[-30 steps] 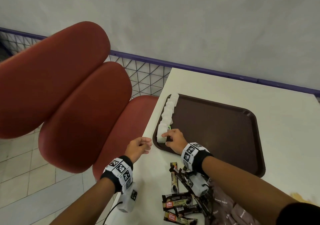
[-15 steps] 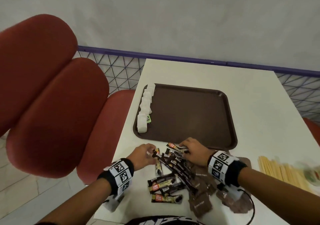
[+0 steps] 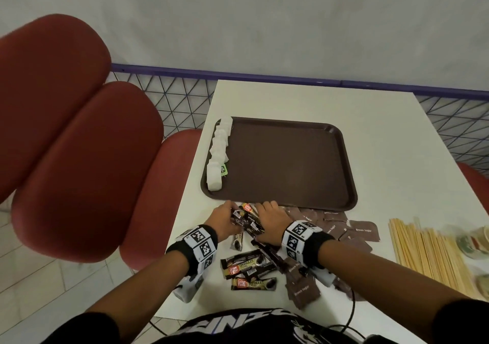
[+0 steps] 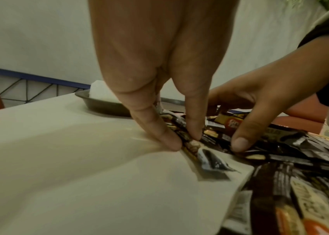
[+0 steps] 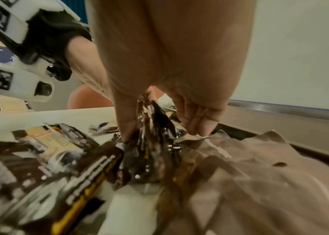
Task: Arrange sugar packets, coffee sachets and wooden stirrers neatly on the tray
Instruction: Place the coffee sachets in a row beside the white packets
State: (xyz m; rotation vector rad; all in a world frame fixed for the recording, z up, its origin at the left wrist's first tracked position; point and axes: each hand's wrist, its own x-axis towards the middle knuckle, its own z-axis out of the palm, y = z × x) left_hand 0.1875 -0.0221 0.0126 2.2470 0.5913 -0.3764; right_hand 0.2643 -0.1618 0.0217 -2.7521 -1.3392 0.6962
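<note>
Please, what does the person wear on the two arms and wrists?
Each wrist carries a black band covered with white square tiles printed with black coded markers. Under each wrist hangs a white camera housing; a thin black cable runs from the right one. Both forearms are bare, and black sleeves begin near the elbows.

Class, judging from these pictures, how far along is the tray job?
Done: white packets line the tray's left edge. In hand: both hands, left and right, gather coffee sachets on the table. Left: those sachets, brown sugar packets and stirrers.
</note>
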